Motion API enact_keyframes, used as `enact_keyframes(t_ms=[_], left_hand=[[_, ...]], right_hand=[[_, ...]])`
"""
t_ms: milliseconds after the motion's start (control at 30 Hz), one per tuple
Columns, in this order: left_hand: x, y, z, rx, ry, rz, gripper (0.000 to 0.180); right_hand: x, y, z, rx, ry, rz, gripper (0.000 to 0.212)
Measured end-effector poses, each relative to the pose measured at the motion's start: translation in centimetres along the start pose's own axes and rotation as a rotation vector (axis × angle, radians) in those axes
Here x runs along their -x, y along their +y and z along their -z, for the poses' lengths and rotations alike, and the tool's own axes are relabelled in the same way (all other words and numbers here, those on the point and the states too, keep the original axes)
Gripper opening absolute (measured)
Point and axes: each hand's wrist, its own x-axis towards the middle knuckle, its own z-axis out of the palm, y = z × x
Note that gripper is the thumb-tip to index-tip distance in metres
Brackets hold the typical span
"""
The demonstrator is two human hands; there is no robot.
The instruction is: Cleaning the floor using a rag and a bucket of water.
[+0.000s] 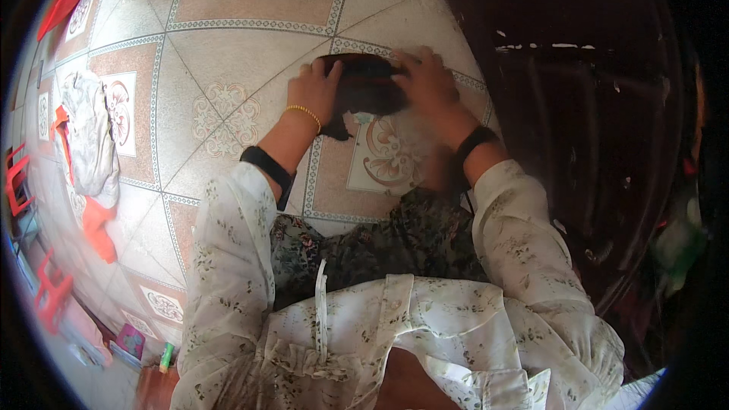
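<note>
A piece of black cloth (370, 85) is held out in front of me, low over the tiled floor, and a loose flap of it hangs by my left wrist. Its exact kind does not show. My left hand (310, 93) grips its left side, thumb on top, with a gold beaded bracelet at the wrist. At the opposite side, my right hand (430, 85) is closed on the cloth, slightly blurred. Both forearms wear black bands below white sleeves printed with small leaves. The fingertips under the cloth are hidden.
A dark brown wooden panel (566, 114) with scuffed paint fills the right side. On the patterned tiles (250, 68) at left lies a heap of pale grey cloth (91, 133), with an orange-red cloth (99, 229) nearby. Red plastic stools (53, 292) stand farther left.
</note>
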Motion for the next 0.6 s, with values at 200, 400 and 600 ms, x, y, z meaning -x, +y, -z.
enact_keyframes(t_ms=[200, 400, 600], left_hand=[[-0.2, 0.3, -0.3, 0.038, -0.108, 0.009, 0.069], [1.3, -1.2, -2.5, 0.052, -0.036, -0.035, 0.068], [3.3, -0.4, -4.6, -0.023, 0.067, -0.048, 0.070]], right_hand=[[1.4, -1.5, -1.3, 0.055, -0.093, -0.081, 0.061], [2.9, -0.3, -3.7, 0.247, -0.043, 0.025, 0.072], [5.0, -0.6, -5.5, 0.253, -0.080, 0.020, 0.080]])
